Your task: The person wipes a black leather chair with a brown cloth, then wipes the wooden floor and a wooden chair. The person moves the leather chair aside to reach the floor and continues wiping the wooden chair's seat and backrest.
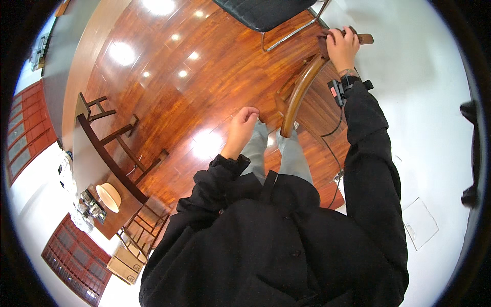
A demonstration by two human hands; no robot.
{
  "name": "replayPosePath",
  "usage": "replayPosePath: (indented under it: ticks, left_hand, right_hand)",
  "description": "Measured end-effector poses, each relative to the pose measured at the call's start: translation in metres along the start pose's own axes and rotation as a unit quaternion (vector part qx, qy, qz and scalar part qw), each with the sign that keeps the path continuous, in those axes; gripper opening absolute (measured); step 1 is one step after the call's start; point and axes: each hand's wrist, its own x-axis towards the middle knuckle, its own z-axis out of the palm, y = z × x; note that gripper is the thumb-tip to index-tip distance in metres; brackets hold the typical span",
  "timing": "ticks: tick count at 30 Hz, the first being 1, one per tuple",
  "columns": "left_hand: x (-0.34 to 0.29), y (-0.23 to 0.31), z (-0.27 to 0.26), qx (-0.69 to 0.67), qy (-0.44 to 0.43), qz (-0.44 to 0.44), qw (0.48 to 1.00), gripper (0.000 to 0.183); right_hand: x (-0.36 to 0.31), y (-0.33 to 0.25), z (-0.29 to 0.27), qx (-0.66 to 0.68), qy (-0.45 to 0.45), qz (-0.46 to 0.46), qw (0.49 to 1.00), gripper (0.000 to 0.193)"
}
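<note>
A wooden chair point(295, 102) with a curved, rounded top rail stands in front of me at the right, beside the white wall. My right hand point(342, 51) presses a dark brown cloth point(324, 46) around the rail near its far end, fingers bent over it. The rail's bare tip sticks out past my fingers. In front of my body, my left hand point(242, 129) hovers above my legs with its fingers curled in, and nothing shows in it. It is apart from the chair.
A black chair point(261, 14) with metal legs stands ahead at the top. At the left, a dark wooden table point(120, 220) carries a pale round bowl point(109, 197), near cardboard boxes point(124, 263). A black cable point(339, 166) hangs by my right arm. The wooden floor point(169, 102) is glossy.
</note>
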Motion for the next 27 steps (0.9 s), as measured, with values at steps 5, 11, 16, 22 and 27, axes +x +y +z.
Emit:
replayPosePath:
  ticks: [5,11,16,22,27]
  left_hand:
    - [0.004,0.015,0.019,-0.009,-0.03,-0.001,0.999,0.018]
    - [0.019,0.024,0.06,0.105,-0.004,0.199,0.974,0.033]
    - [0.031,0.016,0.058,0.014,-0.094,0.131,0.987,0.039]
    - [0.038,0.028,0.072,0.015,-0.11,0.088,0.99,0.035]
    - [0.05,0.026,0.081,0.128,-0.104,0.121,0.979,0.047]
  right_hand:
    - [-0.02,-0.014,-0.009,0.059,0.023,0.031,0.998,0.019]
    - [-0.109,-0.113,-0.066,0.165,-0.058,0.058,0.983,0.021]
    - [-0.174,-0.152,-0.111,0.282,-0.137,0.164,0.935,0.022]
    - [-0.206,-0.123,-0.154,0.343,-0.213,0.256,0.878,0.02]
    - [-0.188,-0.076,-0.17,0.339,-0.157,0.341,0.863,0.018]
